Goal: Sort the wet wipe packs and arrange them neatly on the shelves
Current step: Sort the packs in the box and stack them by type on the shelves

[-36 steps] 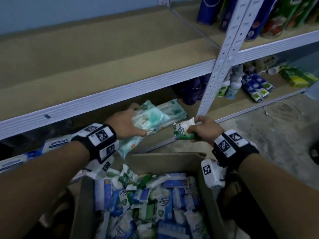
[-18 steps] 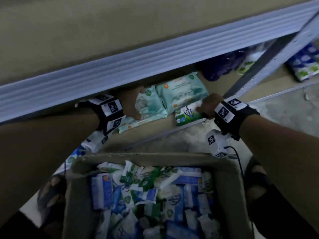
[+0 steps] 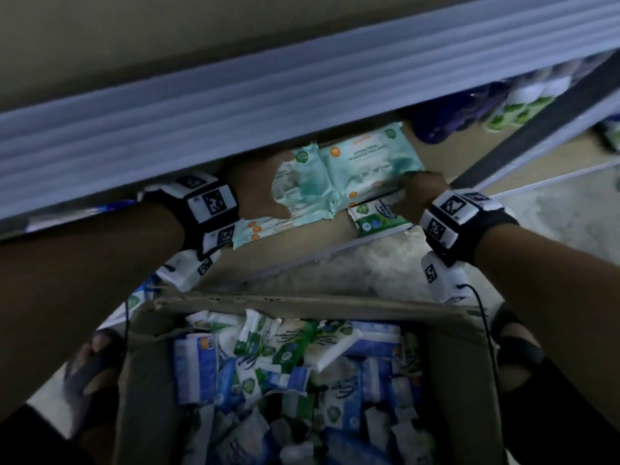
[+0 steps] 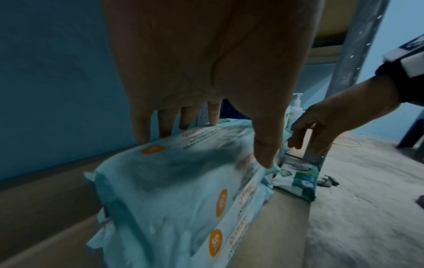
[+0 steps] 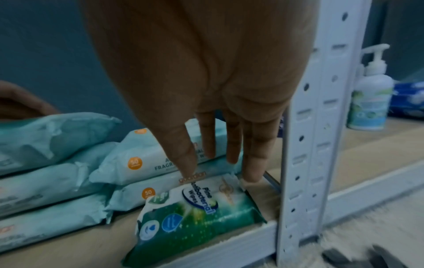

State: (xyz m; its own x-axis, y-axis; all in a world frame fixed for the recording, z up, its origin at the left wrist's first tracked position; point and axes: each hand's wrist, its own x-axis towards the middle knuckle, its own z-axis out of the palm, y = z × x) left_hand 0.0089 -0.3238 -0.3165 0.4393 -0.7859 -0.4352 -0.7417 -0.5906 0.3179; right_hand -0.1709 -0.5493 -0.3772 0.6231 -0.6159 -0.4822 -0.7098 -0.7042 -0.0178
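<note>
The right hand (image 5: 206, 87) rests straight fingertips on the small green pack (image 5: 195, 215), lying flat at the lower shelf (image 5: 69, 241) front beside the upright — gripping nothing. The left hand (image 4: 206, 72) clasps the top teal pack (image 4: 174, 181), thumb over its near edge.

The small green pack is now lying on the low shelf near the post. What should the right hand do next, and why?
Probably lift the right hand away and go back to the cardboard box. The green pack already lies flat on the shelf board, beside the teal packs, and only straight fingertips touch its far edge. Many mixed packs wait in the box.
</note>
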